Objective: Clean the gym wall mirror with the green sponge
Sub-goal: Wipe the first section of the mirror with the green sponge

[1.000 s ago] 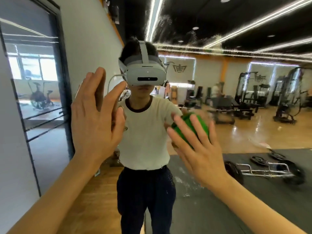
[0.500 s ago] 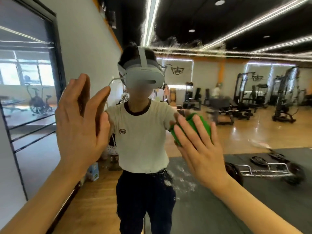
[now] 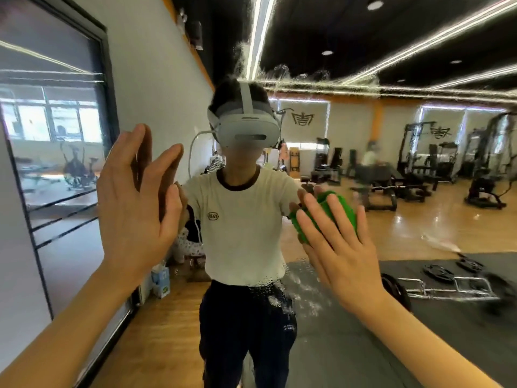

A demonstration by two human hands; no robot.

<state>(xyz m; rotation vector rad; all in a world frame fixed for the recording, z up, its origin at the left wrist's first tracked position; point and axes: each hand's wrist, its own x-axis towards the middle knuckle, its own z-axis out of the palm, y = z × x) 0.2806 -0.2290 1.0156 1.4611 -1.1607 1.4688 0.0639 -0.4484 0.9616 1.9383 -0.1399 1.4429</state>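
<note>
The gym wall mirror fills the view, with my reflection facing me. My right hand presses the green sponge flat against the glass at chest height, fingers straight and spread over it. My left hand lies flat on the mirror to the left, fingers straight, holding nothing. Soapy streaks run across the upper glass. Foam and droplets cling below the sponge.
A dark-framed glass panel stands on the left wall. Small cartons sit on the wooden floor at the mirror's foot. The reflection shows weight machines, a barbell frame with plates on a black mat, and a person far back.
My left hand has shifted left across the glass, away from my reflected chest. My right hand and the sponge have moved slightly to the right at about the same height.
</note>
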